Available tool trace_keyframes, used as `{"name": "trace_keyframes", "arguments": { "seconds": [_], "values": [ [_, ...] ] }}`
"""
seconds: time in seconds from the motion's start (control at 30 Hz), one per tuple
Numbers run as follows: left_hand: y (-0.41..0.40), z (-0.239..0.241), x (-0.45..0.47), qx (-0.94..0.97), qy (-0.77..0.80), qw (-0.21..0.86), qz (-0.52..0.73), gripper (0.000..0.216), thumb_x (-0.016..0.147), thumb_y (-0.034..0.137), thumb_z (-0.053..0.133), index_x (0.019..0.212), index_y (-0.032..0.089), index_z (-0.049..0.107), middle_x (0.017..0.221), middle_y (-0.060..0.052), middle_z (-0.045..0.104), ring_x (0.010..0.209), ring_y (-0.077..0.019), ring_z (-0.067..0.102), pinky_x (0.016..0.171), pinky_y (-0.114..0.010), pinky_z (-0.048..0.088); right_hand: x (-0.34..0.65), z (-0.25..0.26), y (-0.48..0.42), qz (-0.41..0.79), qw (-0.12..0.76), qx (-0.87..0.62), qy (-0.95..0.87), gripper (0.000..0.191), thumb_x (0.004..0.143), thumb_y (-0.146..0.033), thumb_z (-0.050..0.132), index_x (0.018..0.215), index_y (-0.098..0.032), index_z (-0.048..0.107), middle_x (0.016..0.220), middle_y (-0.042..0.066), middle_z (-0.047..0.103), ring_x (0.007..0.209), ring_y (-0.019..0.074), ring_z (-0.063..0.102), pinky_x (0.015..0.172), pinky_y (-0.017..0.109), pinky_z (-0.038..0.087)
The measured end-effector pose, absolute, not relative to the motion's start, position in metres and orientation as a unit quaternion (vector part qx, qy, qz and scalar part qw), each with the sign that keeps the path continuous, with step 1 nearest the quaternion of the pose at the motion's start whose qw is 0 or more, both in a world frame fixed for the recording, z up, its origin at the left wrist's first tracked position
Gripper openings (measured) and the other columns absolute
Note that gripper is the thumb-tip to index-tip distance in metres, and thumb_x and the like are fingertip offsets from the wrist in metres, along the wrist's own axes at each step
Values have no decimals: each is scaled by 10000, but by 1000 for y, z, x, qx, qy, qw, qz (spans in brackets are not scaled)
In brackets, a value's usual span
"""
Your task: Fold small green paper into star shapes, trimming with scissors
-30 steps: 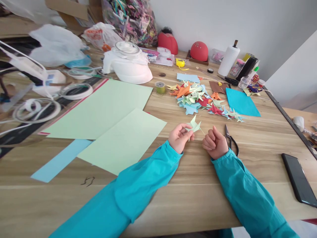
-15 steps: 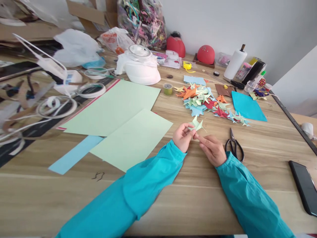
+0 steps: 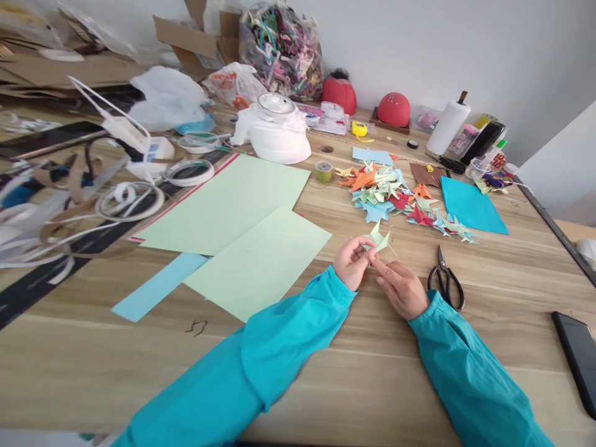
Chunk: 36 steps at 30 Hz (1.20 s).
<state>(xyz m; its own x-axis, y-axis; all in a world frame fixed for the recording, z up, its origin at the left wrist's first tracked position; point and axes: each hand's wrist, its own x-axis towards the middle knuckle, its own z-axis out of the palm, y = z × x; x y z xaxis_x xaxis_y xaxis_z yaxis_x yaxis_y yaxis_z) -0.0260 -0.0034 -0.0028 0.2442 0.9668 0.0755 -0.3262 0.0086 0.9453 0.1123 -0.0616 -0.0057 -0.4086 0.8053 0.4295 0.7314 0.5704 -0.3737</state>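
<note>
My left hand (image 3: 352, 262) pinches a small pale green folded paper crane (image 3: 379, 239) just above the wooden table (image 3: 326, 372). Beside it, my right hand (image 3: 401, 287) has its fingers curled, with fingertips touching the crane's lower edge. Both arms wear teal sleeves. Beyond the hands lies a pile of folded paper cranes (image 3: 395, 198) in several colours. Black scissors (image 3: 446, 282) lie right of my right hand.
Two pale green paper sheets (image 3: 233, 217) and a light blue strip (image 3: 158, 288) lie at left. A teal sheet (image 3: 472, 205), a thread spool (image 3: 323, 171), a white appliance (image 3: 274, 130), tape rolls (image 3: 135, 198) and a black phone (image 3: 580, 360) are around.
My right hand came in from a loose fist apart from the crane to touch it beside my left hand. The view has shifted, so everything sits lower and further right.
</note>
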Motion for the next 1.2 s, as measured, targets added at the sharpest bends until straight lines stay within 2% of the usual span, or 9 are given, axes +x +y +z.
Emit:
{"name": "trace_keyframes", "arguments": {
  "seconds": [0.17, 0.3, 0.47, 0.7, 0.77, 0.87, 1.2],
  "values": [
    [-2, -10, -28, 500, 294, 629, 517, 101, 664, 190, 564, 703, 147, 647, 614, 0, 594, 584, -108, 523, 554, -227, 410, 113, -8, -61, 71, 302, -485, -818, 512, 891, -204, 379, 1376, -285, 236, 936, 69, 610, 813, 195, 562, 738, 333, 476],
    [-1, -10, -29, 474, 269, 663, 513, 129, 647, 198, 585, 747, 146, 648, 563, 7, 589, 554, -119, 548, 545, -241, 438, 114, -8, -60, 87, 329, -487, -804, 483, 885, -193, 394, 1348, -296, 307, 927, 59, 618, 798, 186, 565, 729, 321, 480],
    [-4, -4, -27, 485, 271, 653, 515, 144, 590, 161, 652, 731, 136, 634, 577, 9, 611, 550, -116, 578, 567, -247, 477, 113, -6, -61, 98, 386, -495, -772, 397, 877, -190, 411, 1265, -262, 456, 835, 55, 621, 728, 160, 575, 665, 277, 484],
    [-5, 0, -29, 511, 300, 635, 495, 102, 625, 174, 638, 716, 129, 634, 539, 6, 606, 530, -109, 578, 556, -232, 474, 112, -3, -66, 61, 459, -571, -678, 272, 824, -249, 517, 1074, -195, 610, 646, 23, 612, 536, 117, 545, 531, 231, 464],
    [-6, 1, -30, 518, 300, 636, 487, 80, 634, 172, 630, 701, 128, 629, 537, 2, 607, 517, -108, 573, 553, -235, 471, 113, -4, -65, 76, 482, -602, -632, 265, 820, -261, 524, 1058, -186, 610, 641, 17, 617, 511, 107, 538, 505, 224, 459],
    [-7, 0, -29, 530, 289, 637, 479, 55, 638, 166, 623, 678, 128, 623, 535, 0, 601, 507, -109, 567, 547, -241, 467, 115, -6, -61, 109, 488, -604, -621, 327, 816, -262, 531, 1135, -195, 563, 669, 8, 625, 498, 98, 525, 479, 214, 455],
    [-10, -5, -29, 560, 275, 621, 475, 36, 658, 156, 606, 678, 132, 624, 562, -7, 597, 518, -113, 559, 547, -248, 457, 114, -6, -61, 49, 456, -550, -698, 302, 820, -201, 524, 1108, -243, 601, 848, 56, 652, 749, 155, 609, 678, 270, 511]
  ]
}}
